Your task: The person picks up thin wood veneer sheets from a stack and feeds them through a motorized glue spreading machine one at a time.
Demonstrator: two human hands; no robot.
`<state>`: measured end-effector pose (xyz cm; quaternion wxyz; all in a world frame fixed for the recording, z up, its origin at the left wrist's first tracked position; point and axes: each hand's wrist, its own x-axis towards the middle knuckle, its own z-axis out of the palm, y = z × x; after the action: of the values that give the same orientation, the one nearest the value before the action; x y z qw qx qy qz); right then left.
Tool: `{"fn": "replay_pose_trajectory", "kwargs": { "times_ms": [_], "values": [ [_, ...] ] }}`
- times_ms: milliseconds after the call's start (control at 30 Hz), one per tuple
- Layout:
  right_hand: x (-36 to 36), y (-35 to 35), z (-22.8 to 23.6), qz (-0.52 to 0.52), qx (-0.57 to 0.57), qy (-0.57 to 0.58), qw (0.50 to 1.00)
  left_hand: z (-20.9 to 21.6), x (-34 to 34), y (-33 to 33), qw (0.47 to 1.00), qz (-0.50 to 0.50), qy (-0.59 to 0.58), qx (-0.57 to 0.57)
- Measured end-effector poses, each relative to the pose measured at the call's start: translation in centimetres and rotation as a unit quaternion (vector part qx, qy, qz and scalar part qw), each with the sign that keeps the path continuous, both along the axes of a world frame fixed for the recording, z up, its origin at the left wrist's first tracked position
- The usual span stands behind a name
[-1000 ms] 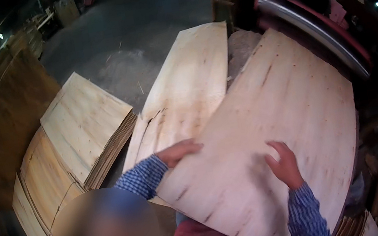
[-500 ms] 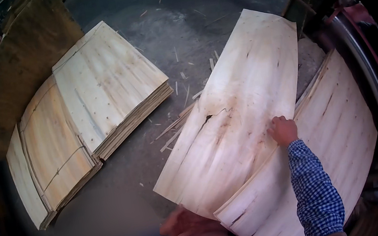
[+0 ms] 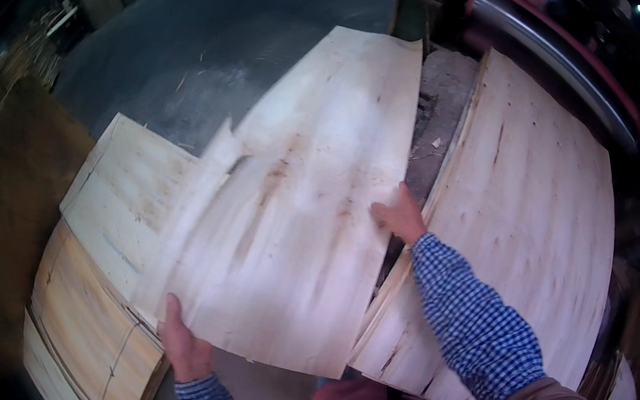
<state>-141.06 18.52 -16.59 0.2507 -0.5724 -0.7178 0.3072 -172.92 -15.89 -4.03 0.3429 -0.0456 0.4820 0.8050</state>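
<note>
At the far left, a brown board [image 3: 11,207] stood upright, and next to it on the near side was a stack of wood sheets [image 3: 89,303], yellowish and pale. Right of this, the left hand [image 3: 188,351] gripped the near left corner of a pale veneer sheet [image 3: 284,239], with the thumb on top and the other fingers hidden under the edge. The veneer sheet was in the middle, its left part covering a piece of the stack, and its surface was curved, with brown marks. At its right edge, the right hand [image 3: 402,216] held it between thumb and fingers. Further right lay a second pile of sheets [image 3: 534,174], and beyond it, at the far right, was a shiny metal roller [image 3: 552,54].
</note>
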Motion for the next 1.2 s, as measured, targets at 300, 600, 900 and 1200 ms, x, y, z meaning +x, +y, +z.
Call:
{"fn": "replay_pose_trajectory", "kwargs": {
  "times_ms": [300,600,900,1200],
  "values": [
    [-5.0,-11.5,9.3,0.024,-0.329,0.505,0.797,5.3,-3.6,-5.7,0.979,-0.017,0.202,0.014],
    [5.2,-23.9,17.0,0.172,-0.134,0.431,0.876,-11.3,6.4,-20.3,0.959,-0.063,0.261,-0.090],
    [29.7,-33.5,20.0,0.081,-0.096,0.402,0.907,-17.0,20.1,-21.2,0.896,-0.192,0.379,-0.127],
    [53.4,-27.3,11.9,-0.166,-0.105,0.577,0.793,-8.3,42.2,-8.8,0.853,-0.429,0.295,-0.013]
  ]
}}
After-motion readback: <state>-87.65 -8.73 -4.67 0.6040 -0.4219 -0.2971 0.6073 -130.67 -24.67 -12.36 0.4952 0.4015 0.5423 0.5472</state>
